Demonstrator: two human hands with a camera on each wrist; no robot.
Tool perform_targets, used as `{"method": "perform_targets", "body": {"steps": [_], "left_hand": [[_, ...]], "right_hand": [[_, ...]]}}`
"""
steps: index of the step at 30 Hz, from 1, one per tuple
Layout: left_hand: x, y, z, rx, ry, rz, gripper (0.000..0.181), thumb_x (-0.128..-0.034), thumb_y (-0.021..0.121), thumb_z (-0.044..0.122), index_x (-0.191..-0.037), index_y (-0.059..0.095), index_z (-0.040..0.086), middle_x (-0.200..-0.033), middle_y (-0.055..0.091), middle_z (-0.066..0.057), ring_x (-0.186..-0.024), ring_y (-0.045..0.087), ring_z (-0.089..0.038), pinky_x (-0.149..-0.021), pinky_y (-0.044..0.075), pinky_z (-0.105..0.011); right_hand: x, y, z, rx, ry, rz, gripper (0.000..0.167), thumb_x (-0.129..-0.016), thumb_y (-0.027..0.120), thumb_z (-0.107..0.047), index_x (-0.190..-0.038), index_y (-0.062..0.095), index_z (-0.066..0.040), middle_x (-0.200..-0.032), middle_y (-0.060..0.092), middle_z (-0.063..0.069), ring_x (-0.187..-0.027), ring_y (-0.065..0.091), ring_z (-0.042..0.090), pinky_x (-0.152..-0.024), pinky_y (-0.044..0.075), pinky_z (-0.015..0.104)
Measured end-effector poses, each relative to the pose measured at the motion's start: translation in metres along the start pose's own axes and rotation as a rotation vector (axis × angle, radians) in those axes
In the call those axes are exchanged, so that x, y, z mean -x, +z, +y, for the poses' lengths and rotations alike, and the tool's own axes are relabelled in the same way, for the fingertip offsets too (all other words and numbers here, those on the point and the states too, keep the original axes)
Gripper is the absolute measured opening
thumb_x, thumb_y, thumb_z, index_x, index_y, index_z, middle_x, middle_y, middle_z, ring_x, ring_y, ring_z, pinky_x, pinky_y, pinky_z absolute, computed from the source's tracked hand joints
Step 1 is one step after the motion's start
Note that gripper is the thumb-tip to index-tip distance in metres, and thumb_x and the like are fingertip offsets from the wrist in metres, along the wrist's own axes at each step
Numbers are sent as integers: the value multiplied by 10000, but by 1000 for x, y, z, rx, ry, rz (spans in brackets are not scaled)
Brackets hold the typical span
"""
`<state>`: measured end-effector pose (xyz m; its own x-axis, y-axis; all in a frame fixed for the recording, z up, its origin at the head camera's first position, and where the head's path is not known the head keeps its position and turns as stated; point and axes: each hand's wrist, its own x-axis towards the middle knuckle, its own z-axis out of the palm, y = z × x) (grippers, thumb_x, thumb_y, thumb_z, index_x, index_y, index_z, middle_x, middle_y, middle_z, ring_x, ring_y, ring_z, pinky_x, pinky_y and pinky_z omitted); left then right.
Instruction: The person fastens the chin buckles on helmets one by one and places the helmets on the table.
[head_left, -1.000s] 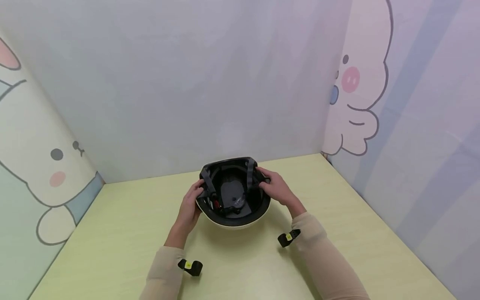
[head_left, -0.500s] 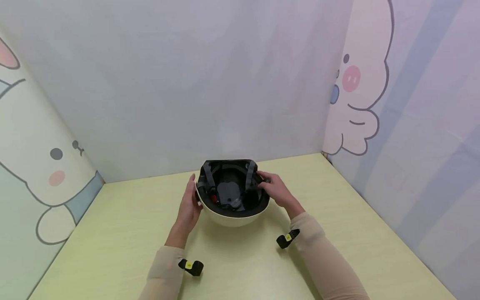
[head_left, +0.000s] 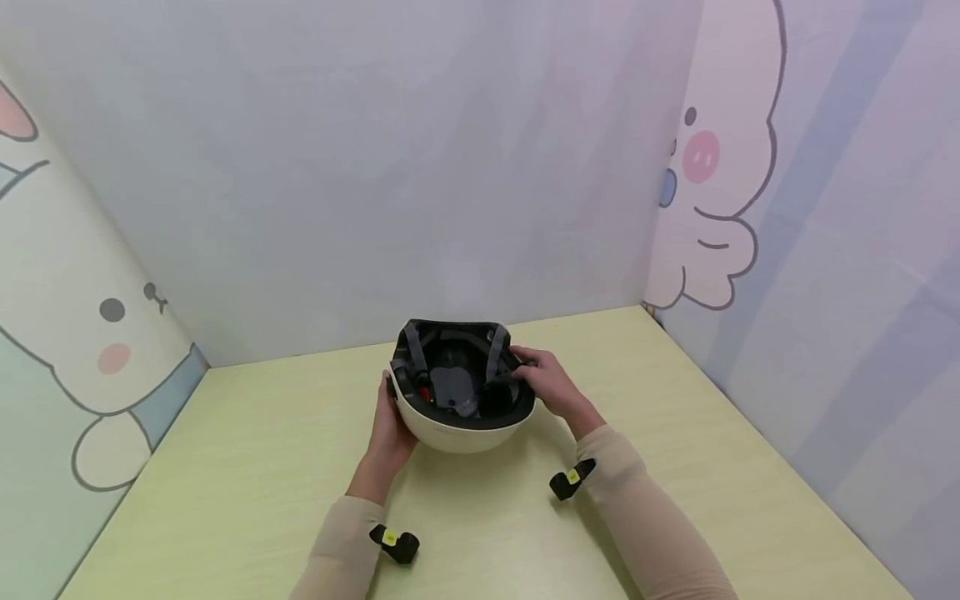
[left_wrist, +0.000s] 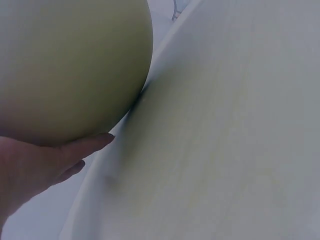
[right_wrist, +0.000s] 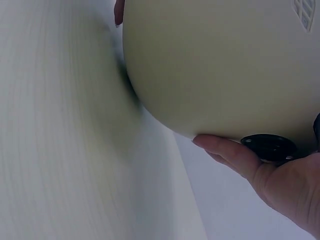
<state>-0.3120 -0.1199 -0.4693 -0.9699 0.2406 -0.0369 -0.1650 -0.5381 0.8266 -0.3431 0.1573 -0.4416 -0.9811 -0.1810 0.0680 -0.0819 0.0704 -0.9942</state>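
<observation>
**Helmet [head_left: 465,440] upturned and in hand, not yet let go**

You have the helmet near the back of the surface, crown down, its hollow facing up and tipped towards you. Both wrist views show a dark shadow where the shell meets the surface, so its crown seems to rest there.

Inside, the black lining [head_left: 448,353] is exposed and the grey straps [head_left: 495,352] lie within the hollow. A small red piece [head_left: 424,394] shows low on the left, perhaps part of the buckle; whether anything is fastened, you cannot tell from here.

Your right grip [head_left: 551,383] is closed on the rim, thumb and fingers at its edge; the right wrist view shows a finger along the shell beside a black disc [right_wrist: 270,146]. Your left grip [head_left: 392,433] is not curled round anything: its fingers lie fairly straight against the shell, supporting that side.

So, as a judgement, the turning-over is done and the inside is within reach. Letting go is not done, and any work on the straps looks undone or cannot be confirmed.

Further out, the pale surface [head_left: 262,467] runs back to a plain wall [head_left: 360,167], with cartoon figures on either side.
</observation>
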Motion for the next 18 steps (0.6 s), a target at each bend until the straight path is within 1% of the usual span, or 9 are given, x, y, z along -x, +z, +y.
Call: {"method": "perform_targets", "body": {"steps": [3, 5, 6, 8, 11, 12, 14, 16, 18], "left_hand": [[1, 2, 0, 9, -1, 34, 844, -931, 327, 781, -1596, 265, 266, -1606, 252, -21, -1447, 254, -207, -1180, 187, -426], [1, 3, 1, -1, 5, 54, 826, -936, 329, 775, -1589, 288, 271, -1597, 272, -21, -1438, 267, -202, -1173, 193, -429], [1, 3, 2, -11, 10, 64, 814, -939, 329, 770, -1583, 305, 271, -1591, 284, -20, -1433, 274, -199, -1169, 196, -431], [1, 5, 4, -37, 17, 87, 792, -948, 327, 759, -1570, 331, 268, -1576, 305, -21, -1419, 289, -200, -1157, 208, -440], [1, 7, 8, -75, 25, 107, 777, -957, 324, 748, -1565, 332, 265, -1575, 301, -22, -1412, 285, -199, -1150, 210, -439], [1, 8, 9, -79, 27, 112, 774, -959, 330, 743, -1562, 335, 258, -1573, 304, -22, -1409, 288, -197, -1148, 213, -434], [2, 9, 12, -88, 20, 124, 780, -957, 336, 743, -1565, 332, 255, -1574, 304, -24, -1406, 292, -190, -1145, 217, -418], [2, 8, 14, -84, 23, 131, 777, -961, 337, 737, -1569, 330, 253, -1578, 301, -18, -1407, 293, -172, -1150, 216, -393], [3, 7, 16, -76, 28, 139, 764, -967, 335, 729, -1569, 336, 258, -1577, 306, -1, -1408, 296, -149, -1157, 218, -364]], "right_hand": [[0, 3, 1, 96, -32, 26, 559, -915, 542, 24, -1468, 461, 21, -1458, 468, 248, -1164, 553, 300, -850, 518, 319], [1, 5, 1, 192, -83, 55, 538, -937, 581, -23, -1463, 471, 8, -1468, 475, 228, -1187, 576, 313, -899, 521, 370], [2, 6, 1, 249, -119, 78, 534, -942, 612, -53, -1458, 482, -5, -1460, 487, 221, -1180, 595, 328, -910, 525, 401], [2, 8, 0, 363, -216, 114, 542, -947, 663, -116, -1449, 490, -9, -1451, 498, 217, -1167, 610, 369, -934, 517, 476], [2, 11, -2, 523, -356, 129, 586, -947, 709, -234, -1449, 494, -22, -1473, 478, 204, -1257, 545, 385, -1017, 442, 552], [3, 12, -3, 558, -386, 120, 607, -946, 712, -274, -1456, 491, -28, -1493, 460, 193, -1305, 502, 384, -1049, 406, 565], [5, 12, -6, 587, -411, 64, 647, -947, 702, -353, -1474, 481, -49, -1543, 409, 155, -1393, 398, 367, -1101, 328, 586], [8, 10, -8, 587, -397, -5, 690, -934, 691, -443, -1492, 476, -98, -1588, 351, 98, -1454, 303, 325, -1126, 280, 589], [10, 8, -10, 550, -387, -85, 744, -903, 698, -510, -1505, 467, -138, -1615, 303, 49, -1483, 235, 292, -1131, 261, 597]]}}
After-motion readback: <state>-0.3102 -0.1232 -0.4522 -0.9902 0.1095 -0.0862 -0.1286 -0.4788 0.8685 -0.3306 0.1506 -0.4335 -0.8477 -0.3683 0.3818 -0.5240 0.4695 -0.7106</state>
